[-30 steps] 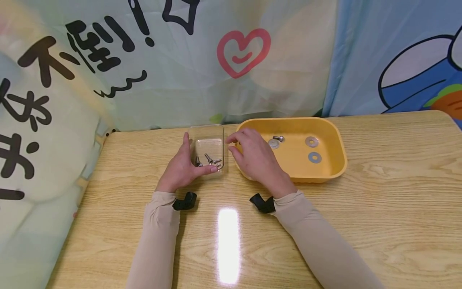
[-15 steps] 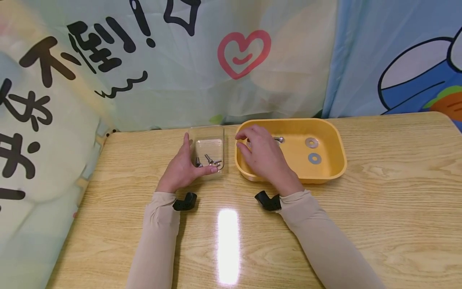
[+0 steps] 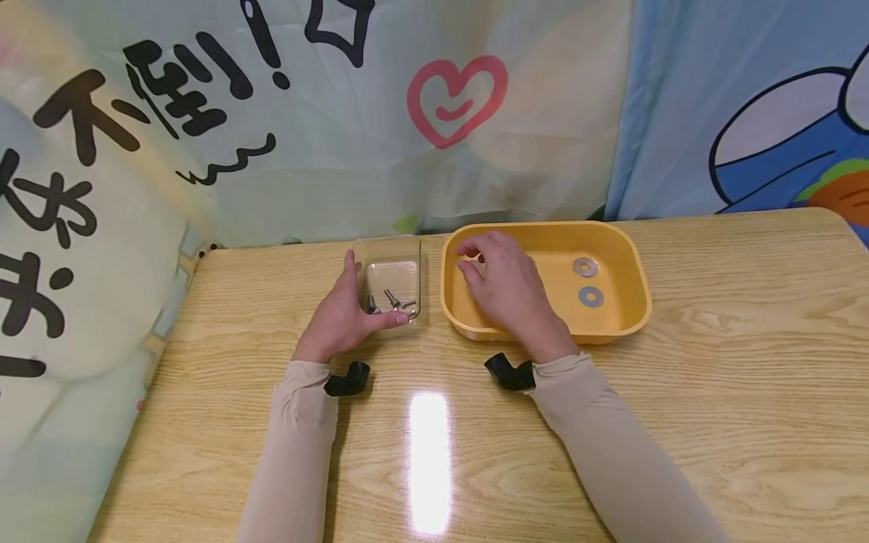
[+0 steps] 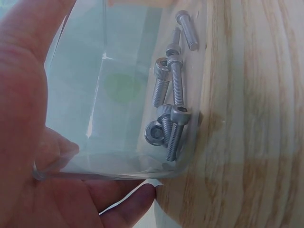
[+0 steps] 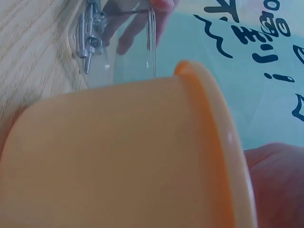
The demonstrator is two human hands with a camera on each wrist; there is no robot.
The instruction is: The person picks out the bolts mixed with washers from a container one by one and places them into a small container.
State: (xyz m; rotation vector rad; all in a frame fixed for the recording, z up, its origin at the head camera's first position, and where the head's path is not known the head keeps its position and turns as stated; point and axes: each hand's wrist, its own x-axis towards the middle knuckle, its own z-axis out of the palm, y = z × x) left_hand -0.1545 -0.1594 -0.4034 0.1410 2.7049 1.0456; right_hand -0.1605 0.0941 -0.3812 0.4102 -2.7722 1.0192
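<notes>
My left hand [image 3: 339,317] grips a clear plastic box [image 3: 392,253], the thumb along its near side and the fingers at its left. Inside lie several silver socket head screws [image 4: 175,80], bunched along the bottom in the left wrist view. My right hand [image 3: 512,290] hovers over the left part of a yellow tray [image 3: 631,324], thumb and forefinger apart with nothing showing pinched between them. Two flat washers, an upper washer [image 3: 585,267] and a lower washer [image 3: 591,296], lie at the tray's right. My right hand covers the screw and washer farther left.
Box and tray stand side by side near the back edge of the wooden table [image 3: 747,362]. A printed curtain [image 3: 543,151] hangs right behind them. In the right wrist view the tray's wall [image 5: 114,156] blocks most of the scene.
My right hand has moved right, from the gap between box and tray to over the tray's inside. My left hand and the box have stayed put.
</notes>
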